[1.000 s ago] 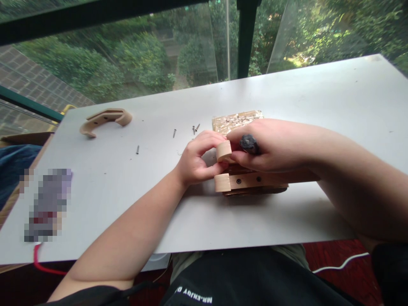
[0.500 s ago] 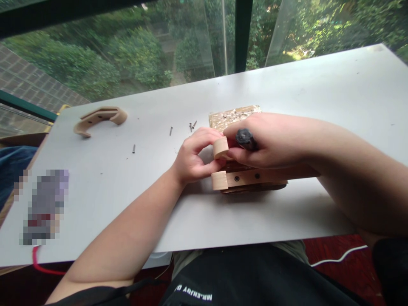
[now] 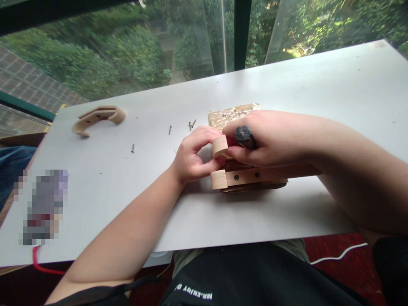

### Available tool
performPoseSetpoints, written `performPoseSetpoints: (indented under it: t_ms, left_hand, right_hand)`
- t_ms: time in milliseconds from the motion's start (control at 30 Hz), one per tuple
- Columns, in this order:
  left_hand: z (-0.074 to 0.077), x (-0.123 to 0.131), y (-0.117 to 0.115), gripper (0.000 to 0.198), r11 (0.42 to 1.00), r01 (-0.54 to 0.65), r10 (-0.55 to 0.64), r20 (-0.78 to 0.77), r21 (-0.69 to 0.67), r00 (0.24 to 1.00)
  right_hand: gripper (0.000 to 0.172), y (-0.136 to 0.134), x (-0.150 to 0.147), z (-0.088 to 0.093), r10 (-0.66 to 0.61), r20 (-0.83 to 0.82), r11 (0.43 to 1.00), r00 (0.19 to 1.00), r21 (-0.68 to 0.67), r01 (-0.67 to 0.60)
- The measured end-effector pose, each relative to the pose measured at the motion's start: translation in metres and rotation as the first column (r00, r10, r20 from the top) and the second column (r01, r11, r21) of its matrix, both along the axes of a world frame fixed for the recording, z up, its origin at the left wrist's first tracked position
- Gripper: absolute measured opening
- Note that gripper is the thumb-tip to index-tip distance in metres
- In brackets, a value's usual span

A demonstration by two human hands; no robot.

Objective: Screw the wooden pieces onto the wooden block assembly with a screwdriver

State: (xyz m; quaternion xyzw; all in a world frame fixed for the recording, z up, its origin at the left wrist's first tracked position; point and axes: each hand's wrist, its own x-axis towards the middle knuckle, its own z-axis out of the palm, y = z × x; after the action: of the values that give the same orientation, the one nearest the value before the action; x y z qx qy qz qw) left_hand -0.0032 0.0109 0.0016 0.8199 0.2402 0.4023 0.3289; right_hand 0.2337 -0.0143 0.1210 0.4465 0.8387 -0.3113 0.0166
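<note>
My left hand (image 3: 197,155) is closed around the curved end of a pale wooden piece (image 3: 219,146), thumb and fingers on either side of it. Close beside it, my right hand (image 3: 255,138) grips a screwdriver by its black ridged handle (image 3: 244,135); the shaft and tip are hidden under the hand. A second wooden strip (image 3: 247,175) with a curved end lies nearer me, two dark screws sunk in its face. Both strips rest on a brown wooden block (image 3: 255,187), mostly covered by my hands and forearm.
A rough, flaky-surfaced block (image 3: 231,114) lies just beyond my hands. Several loose screws (image 3: 170,130) are scattered to the left on the white table (image 3: 153,191). A curved wooden piece (image 3: 98,117) stands at the far left, and a blurred-out object (image 3: 46,208) lies at the left front.
</note>
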Motion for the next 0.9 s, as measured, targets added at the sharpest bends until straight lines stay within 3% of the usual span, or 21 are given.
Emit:
performPoseSetpoints:
  t_ms: [533,900]
  left_hand:
    - [-0.0025,-0.0004,-0.0026,0.040,1.000,-0.016,0.016,0.008,-0.018,1.000]
    - [-0.0050,0.0014,0.0008,0.030,0.998,0.045,-0.048,0.073,0.049,0.996]
  right_hand:
    - [0.029,0.0002,0.0009,-0.0013,-0.004,-0.007,1.000,1.000,0.030,0.004]
    - [0.032,-0.0010,0.0016,0.0008,-0.025,0.049,0.999,0.998,0.029,0.024]
